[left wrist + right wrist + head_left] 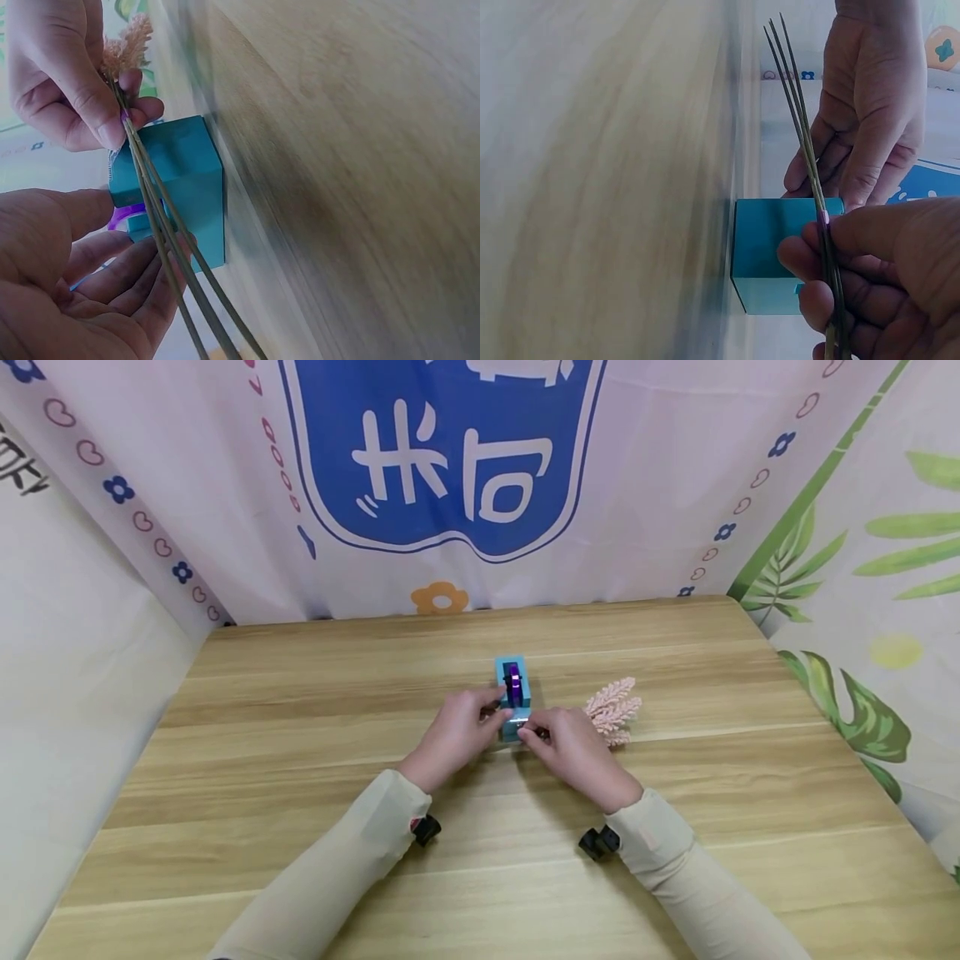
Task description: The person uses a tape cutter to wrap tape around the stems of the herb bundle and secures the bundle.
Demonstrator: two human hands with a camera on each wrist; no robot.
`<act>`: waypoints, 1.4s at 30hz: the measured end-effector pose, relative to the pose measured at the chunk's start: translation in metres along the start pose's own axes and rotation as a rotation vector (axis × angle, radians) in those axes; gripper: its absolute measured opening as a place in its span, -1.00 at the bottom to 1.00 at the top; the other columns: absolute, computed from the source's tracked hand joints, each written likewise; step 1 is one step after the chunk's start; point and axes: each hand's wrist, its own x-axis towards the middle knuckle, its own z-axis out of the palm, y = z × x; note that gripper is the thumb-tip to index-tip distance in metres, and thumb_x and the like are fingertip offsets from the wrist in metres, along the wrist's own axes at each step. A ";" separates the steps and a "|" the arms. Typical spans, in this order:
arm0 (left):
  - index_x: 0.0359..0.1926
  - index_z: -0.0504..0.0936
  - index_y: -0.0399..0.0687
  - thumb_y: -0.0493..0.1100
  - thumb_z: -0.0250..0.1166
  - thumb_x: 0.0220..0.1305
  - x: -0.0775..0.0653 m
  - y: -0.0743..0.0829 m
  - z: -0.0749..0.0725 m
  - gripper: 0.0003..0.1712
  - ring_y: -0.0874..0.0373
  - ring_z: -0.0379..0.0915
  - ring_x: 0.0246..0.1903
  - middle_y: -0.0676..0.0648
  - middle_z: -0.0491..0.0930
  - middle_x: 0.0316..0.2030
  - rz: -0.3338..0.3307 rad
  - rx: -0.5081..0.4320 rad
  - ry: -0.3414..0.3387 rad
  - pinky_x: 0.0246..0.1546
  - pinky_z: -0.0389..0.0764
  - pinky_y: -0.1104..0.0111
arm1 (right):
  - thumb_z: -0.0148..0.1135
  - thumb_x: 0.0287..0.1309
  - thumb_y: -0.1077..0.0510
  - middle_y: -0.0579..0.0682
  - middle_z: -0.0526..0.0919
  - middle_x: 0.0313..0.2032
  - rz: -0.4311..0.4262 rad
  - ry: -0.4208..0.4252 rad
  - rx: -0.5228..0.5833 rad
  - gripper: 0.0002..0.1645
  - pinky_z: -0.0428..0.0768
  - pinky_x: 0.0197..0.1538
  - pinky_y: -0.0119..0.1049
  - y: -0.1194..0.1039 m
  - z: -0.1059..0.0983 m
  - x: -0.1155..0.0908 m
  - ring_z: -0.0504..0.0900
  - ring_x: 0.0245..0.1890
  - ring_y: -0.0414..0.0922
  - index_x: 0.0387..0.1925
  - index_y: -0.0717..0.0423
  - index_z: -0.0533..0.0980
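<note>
A teal tape dispenser (511,660) with a roll of purple tape (515,687) stands on the wooden table. My left hand (459,727) grips its side, thumb near the top edge and fingers against the body. From the right, my right hand (573,747) pinches a bunch of pink artificial flowers at its thin stems (789,82). The pink heads (611,710) point away to the right, and the bare stems cross in front of the dispenser. A bit of purple tape (125,116) shows on the stems at the right fingertips, close to the dispenser's cutting edge.
The wooden table (262,735) extends around both hands. A printed cloth (360,577) hangs along its back edge, and a leaf-patterned cloth (862,635) hangs at the right. Small dark cameras (597,842) sit at the wrists.
</note>
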 end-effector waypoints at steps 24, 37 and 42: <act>0.39 0.56 -0.13 -0.04 0.28 0.53 0.000 0.001 0.001 -0.48 0.17 0.45 -0.45 -0.14 0.74 0.13 -0.014 0.003 0.002 -0.48 0.50 0.42 | 0.35 0.40 0.12 -0.12 0.63 -0.57 -0.098 0.058 -0.033 -0.75 0.45 -0.42 -0.38 0.004 -0.003 -0.001 0.41 -0.60 -0.30 -0.43 0.10 0.68; 0.20 0.68 -0.19 -0.15 0.25 0.55 -0.012 0.001 0.004 -0.66 0.14 0.60 -0.26 -0.10 0.78 -0.14 0.132 0.045 0.156 -0.20 0.71 0.30 | 0.32 0.43 0.08 -0.16 0.66 -0.55 -0.109 0.118 -0.070 -0.75 0.54 -0.12 -0.11 -0.006 -0.007 -0.006 0.42 -0.56 -0.30 -0.37 0.09 0.73; -0.14 0.74 -0.16 -0.15 0.25 0.54 -0.020 0.007 0.000 -0.81 0.19 0.47 -0.44 -0.02 0.70 -0.37 0.171 0.119 0.171 -0.40 0.56 0.39 | 0.27 0.48 0.05 -0.19 0.58 -0.60 -0.094 0.135 -0.090 -0.69 0.54 -0.10 -0.11 -0.009 -0.009 -0.008 0.38 -0.60 -0.28 -0.41 0.07 0.70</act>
